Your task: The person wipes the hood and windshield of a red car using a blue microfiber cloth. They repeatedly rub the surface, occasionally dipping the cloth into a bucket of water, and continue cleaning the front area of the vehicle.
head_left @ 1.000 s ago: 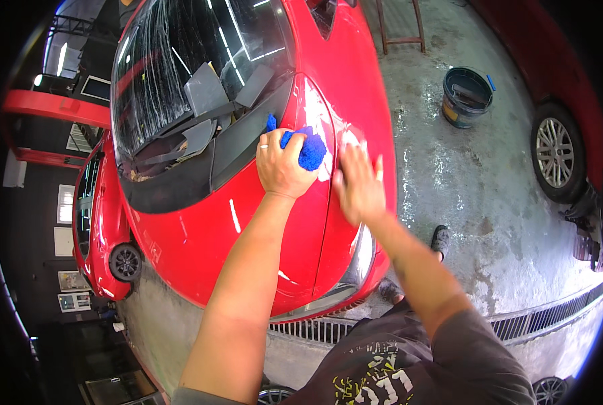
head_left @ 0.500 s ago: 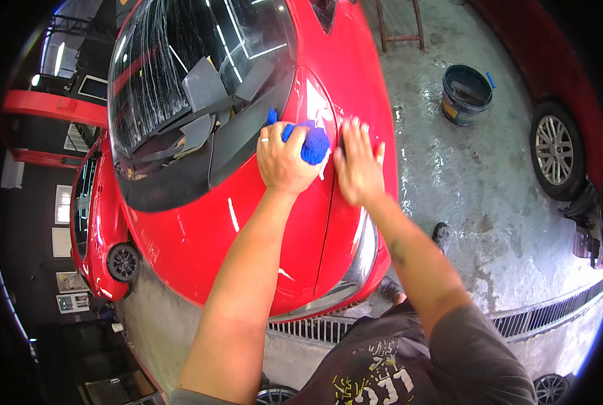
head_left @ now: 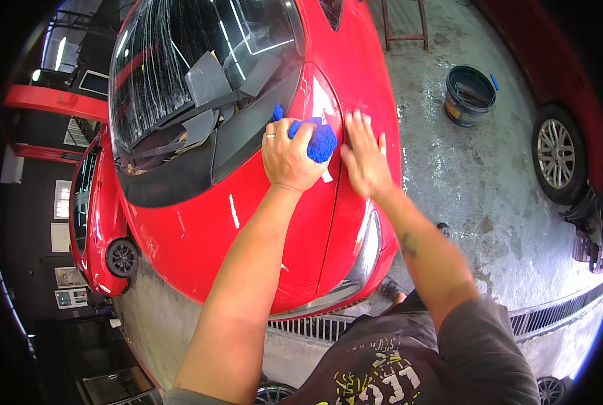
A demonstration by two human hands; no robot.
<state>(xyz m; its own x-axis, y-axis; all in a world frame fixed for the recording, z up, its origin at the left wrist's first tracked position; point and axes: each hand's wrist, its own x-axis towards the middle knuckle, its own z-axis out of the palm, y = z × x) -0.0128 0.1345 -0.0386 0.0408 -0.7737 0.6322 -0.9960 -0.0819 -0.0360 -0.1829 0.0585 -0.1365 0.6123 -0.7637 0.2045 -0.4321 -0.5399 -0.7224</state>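
A bunched blue cloth [head_left: 320,143] is gripped in my left hand [head_left: 289,156], which rests on the red car's hood [head_left: 247,223] near the seam with the fender. A ring shows on one of its fingers. My right hand [head_left: 367,162] lies flat on the fender [head_left: 376,88], just across that seam, with its fingers stretched forward. Whether anything is under the palm is hidden. Beside my left hand, the windshield [head_left: 160,74] carries whitish streaks, and grey trim pieces [head_left: 207,79] lie at its base.
A dark bucket [head_left: 469,101] with a blue handle grip stands on the wet floor to the right. Beyond it is a dark red car with a silver wheel [head_left: 555,156]. Another red car [head_left: 96,223] is at the left. A drain grate [head_left: 308,329] runs near my feet.
Both hands have shifted slightly in the view, along with the car and bucket. My right hand has slid a little forward on the fender. The left still grips the cloth.
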